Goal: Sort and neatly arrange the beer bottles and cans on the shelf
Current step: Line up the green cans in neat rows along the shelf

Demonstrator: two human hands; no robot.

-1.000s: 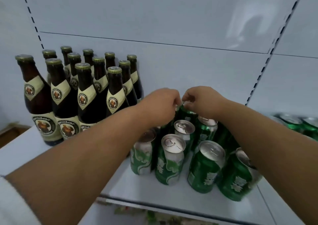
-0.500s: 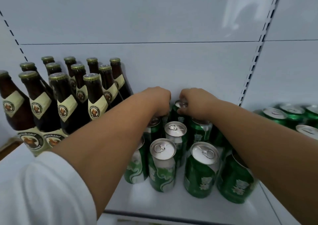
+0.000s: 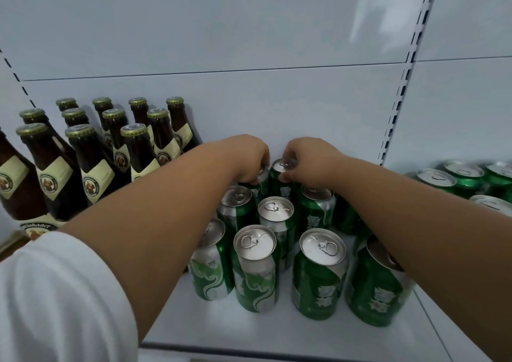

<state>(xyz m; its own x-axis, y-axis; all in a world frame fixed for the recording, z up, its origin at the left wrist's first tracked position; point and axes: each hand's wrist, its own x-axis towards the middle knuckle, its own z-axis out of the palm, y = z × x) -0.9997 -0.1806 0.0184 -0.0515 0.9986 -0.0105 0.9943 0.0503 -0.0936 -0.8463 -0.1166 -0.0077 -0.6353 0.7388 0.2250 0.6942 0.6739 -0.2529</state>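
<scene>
Two hands at shelf's back, left hand (image 3: 246, 156) gripping one green can (image 3: 261, 177), right hand (image 3: 310, 159) gripping neighbouring can (image 3: 281, 180)

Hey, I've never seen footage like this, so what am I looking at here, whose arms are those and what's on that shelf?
There is no machine: a person wears a camera on the head, looking forward and down, so the two arms are their own. The white shelf holds brown beer bottles on the left and green beer cans in the middle; more cans stand in the next bay on the right. Both hands reach to the back row: the left hand grips the top of one back can, and the right hand pinches the rim of the can beside it.
</scene>
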